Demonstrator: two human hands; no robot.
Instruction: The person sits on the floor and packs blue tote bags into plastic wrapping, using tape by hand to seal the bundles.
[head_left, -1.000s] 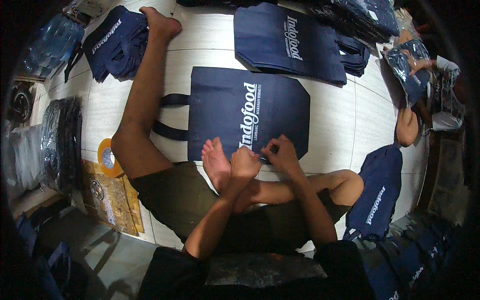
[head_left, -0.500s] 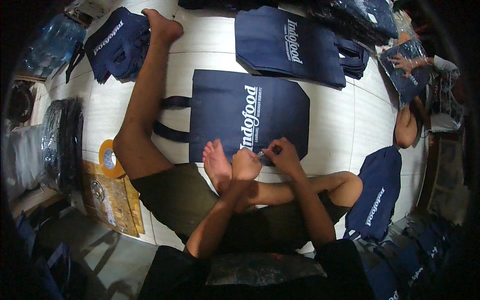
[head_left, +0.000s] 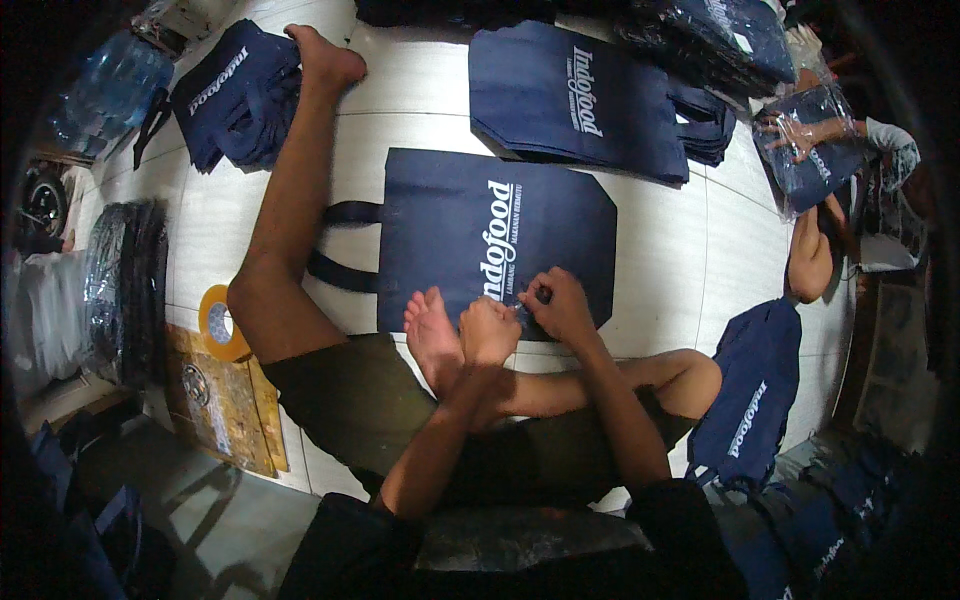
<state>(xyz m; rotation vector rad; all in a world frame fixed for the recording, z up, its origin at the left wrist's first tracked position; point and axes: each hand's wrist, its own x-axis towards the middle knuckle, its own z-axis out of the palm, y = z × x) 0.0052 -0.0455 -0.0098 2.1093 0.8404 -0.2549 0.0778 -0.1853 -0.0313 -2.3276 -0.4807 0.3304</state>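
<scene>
A dark blue tote bag [head_left: 440, 215] with white lettering lies flat on the floor before me, its two handles pointing left. Over its near edge, my left hand [head_left: 490, 333] is closed, with the fingertips pinched. Just to its right, my right hand [head_left: 562, 308] is also pinched closed, with a small dark bit showing between its fingers. Something small, clear and shiny sits between the two hands; its kind is too small to make out. My bare foot [head_left: 433, 335] rests beside the left hand, at the bag's near edge.
Stacks of blue bags lie at the far middle [head_left: 570, 90], far left [head_left: 235, 100] and right [head_left: 755, 390]. A tape roll [head_left: 222, 322] rests by my left knee on brown cardboard [head_left: 220, 410]. Plastic-wrapped bundles [head_left: 125, 285] stand left. At far right, another person's hand [head_left: 800, 135] touches a wrapped bag.
My right hand has turned slightly and shifted a little left, still close to the left one. The left hand stays nearly in place. The other person's hand has moved slightly over the wrapped bag.
</scene>
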